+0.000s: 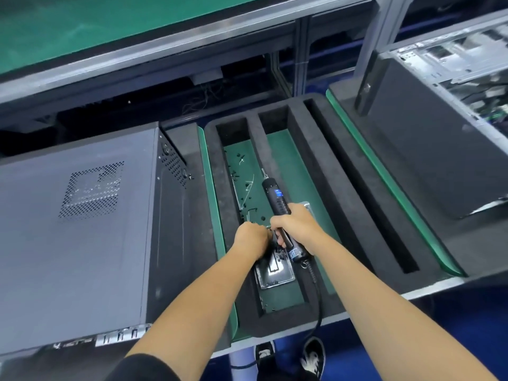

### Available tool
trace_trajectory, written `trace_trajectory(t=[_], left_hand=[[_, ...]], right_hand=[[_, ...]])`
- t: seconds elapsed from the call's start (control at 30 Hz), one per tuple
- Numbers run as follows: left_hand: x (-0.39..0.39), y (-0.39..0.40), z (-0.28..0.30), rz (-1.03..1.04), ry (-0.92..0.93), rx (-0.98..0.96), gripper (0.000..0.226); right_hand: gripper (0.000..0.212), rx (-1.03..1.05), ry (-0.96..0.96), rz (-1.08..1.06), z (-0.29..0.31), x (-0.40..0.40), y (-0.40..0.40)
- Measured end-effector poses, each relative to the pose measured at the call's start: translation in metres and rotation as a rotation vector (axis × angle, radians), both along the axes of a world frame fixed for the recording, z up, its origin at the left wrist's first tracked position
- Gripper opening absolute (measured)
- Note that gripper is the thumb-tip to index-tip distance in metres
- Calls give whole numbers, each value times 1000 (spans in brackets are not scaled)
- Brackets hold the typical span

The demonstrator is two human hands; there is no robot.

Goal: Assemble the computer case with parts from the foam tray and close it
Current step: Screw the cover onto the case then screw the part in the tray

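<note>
Right hand [295, 225]: center frame, grip wrapped round the electric screwdriver [277, 207], tool lying along the foam divider, bit aimed to the upper frame, cord [316, 295] trailing to the lower edge.
Left hand [251, 237]: just left of the right hand, touching it; fingers curled down over the small clear plastic tray [275, 273]. Whether the grip pinched a part, can't tell, fingertips hidden.
Foam tray [310, 171]: black, center frame, w/ long slots over a green mat; left slot held scattered small black screws [236, 174] and white zip ties [248, 182], plus the clear tray at its near end.
Computer case [77, 215]: left of frame, on its side on the tabletop, grey side panel w/ perforated vent facing up, just beside the foam tray.
Second case [453, 67]: upper right of frame, open, internals showing, blurred.
Shoes [310, 356]: bottom center, under the tabletop edge.
</note>
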State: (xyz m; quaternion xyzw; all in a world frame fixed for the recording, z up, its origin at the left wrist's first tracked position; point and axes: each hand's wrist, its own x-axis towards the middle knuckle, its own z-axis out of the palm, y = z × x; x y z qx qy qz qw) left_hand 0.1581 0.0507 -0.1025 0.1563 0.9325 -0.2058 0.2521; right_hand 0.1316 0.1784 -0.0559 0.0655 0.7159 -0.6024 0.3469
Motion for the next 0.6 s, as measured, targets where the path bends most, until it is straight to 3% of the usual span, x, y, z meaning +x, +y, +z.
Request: trace_trajectory(t=[0.6], left_hand=[[4, 7, -2, 76, -95, 118, 33]], right_hand=[[14, 12, 36, -30, -6, 3, -2]])
